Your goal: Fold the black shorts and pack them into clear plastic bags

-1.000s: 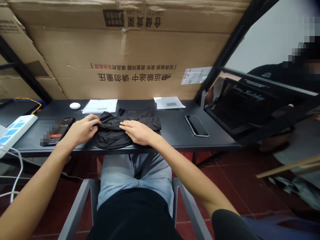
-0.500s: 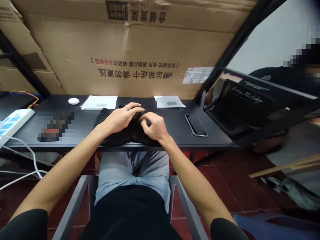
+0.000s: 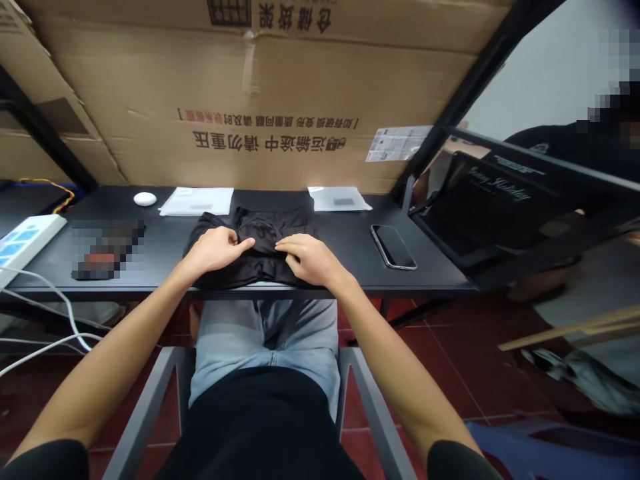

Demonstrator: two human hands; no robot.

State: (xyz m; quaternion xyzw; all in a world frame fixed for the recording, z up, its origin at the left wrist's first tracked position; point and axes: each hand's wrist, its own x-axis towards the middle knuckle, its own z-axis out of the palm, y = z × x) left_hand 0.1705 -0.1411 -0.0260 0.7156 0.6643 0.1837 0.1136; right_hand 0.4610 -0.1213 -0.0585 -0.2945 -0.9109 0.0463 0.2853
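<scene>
the wrinkled black cloth [image 3: 267, 223] lies at twelve o'clock on the flat black bench [image 3: 350, 277]; the bare left hand [image 3: 217, 249] touches its nine o'clock side, the bare right hand [image 3: 311, 258] its four; i cannot tell if either grips.

At right of centre, a hand could pass over the table [image 3: 345, 250] between the black cloth [image 3: 260, 228] and the phone [image 3: 393, 247]. The cardboard [image 3: 250, 77] walls off the upper frame, and the power strip [image 3: 26, 241] obstructs the left edge.
</scene>
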